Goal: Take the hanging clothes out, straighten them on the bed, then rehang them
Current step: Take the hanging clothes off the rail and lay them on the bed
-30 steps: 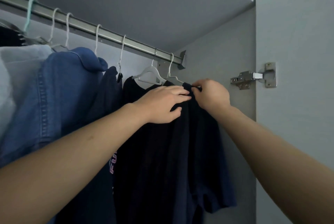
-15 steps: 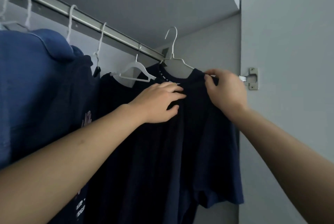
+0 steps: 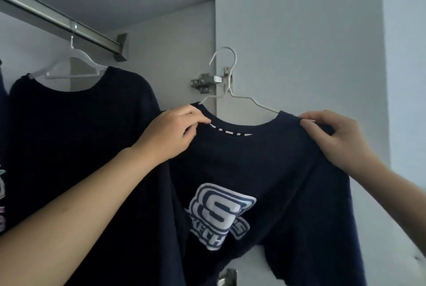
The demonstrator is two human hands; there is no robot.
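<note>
A navy T-shirt with a white logo on its chest hangs on a thin white wire hanger, held up in front of the wardrobe door, off the rail. My left hand pinches the shirt's left shoulder by the collar. My right hand pinches the right shoulder. The hanger's hook stands free above the collar. The shirt's lower hem is out of view.
The metal rail runs from upper left to its bracket. Another dark shirt hangs there on a white plastic hanger. A printed garment's edge shows at far left. The open door with its hinge stands behind the held shirt.
The navy shirt and its hanger have come off the rail and moved right, out of the wardrobe. It now faces me with the logo showing. Both hands moved with it.
</note>
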